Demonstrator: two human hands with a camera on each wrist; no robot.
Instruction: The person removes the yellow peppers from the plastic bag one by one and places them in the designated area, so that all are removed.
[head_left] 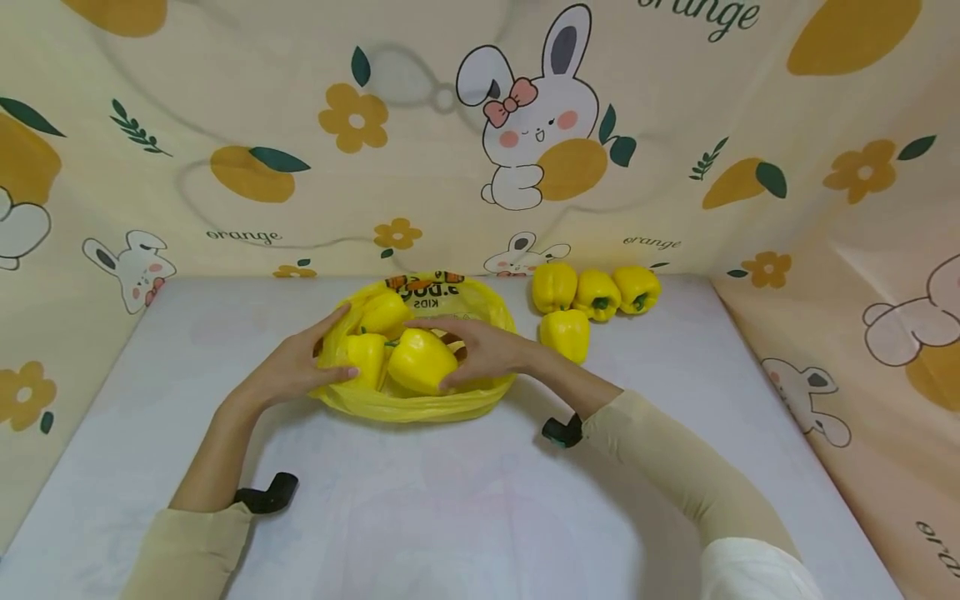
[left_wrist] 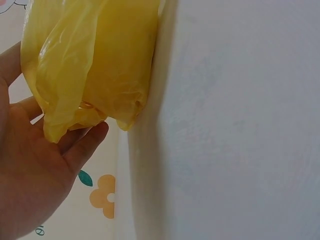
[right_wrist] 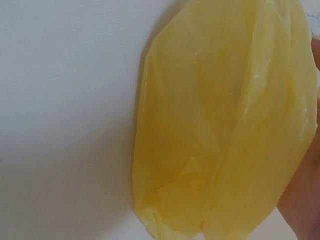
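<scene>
A yellow plastic bag (head_left: 408, 408) stands with its mouth spread wide on the white table, dark print showing on its far inner side. Inside lie three yellow bell peppers. My left hand (head_left: 296, 362) holds the bag's left rim, thumb over the edge beside the left bell pepper (head_left: 366, 358). Between the fingers and thumb of my right hand (head_left: 483, 343) is the front bell pepper (head_left: 422, 362), within the bag mouth. The rear bell pepper (head_left: 384, 312) rests against the bag's back left side. In the right wrist view the bag (right_wrist: 210, 125) hides most of the right hand.
Right of the bag, several yellow bell peppers (head_left: 555, 287) sit together near the back wall, one bell pepper (head_left: 566, 335) in front of the others, partly behind my right forearm. Printed cloth (head_left: 442, 167) forms the back and side walls. The white table (head_left: 420, 517) extends toward me.
</scene>
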